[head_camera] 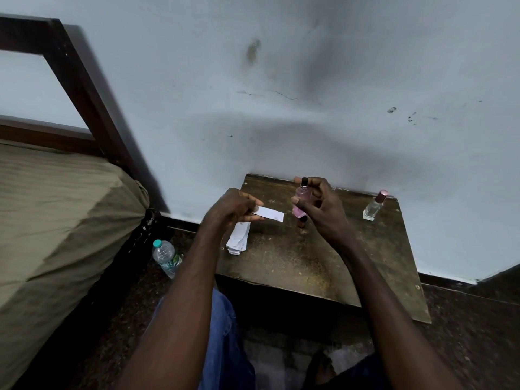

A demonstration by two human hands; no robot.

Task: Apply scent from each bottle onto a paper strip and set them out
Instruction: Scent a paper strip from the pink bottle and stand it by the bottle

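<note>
My left hand (pixel 235 206) pinches a white paper strip (pixel 269 214) by its left end, and the strip points right above the wooden table (pixel 309 260). My right hand (pixel 320 209) grips a pink scent bottle (pixel 302 199) upright, its dark nozzle uncovered and close to the strip's free end. A small dark cap (pixel 302 222) stands on the table below the bottle. A clear bottle with a pink cap (pixel 375 205) stands at the table's back right. Several spare white strips (pixel 238 238) lie stacked near the left edge.
The low table sits against a pale wall. A plastic water bottle (pixel 166 258) lies on the dark floor to the table's left, beside a bed with an olive cover (pixel 56 215). My legs in blue jeans (pixel 222 333) are in front of the table.
</note>
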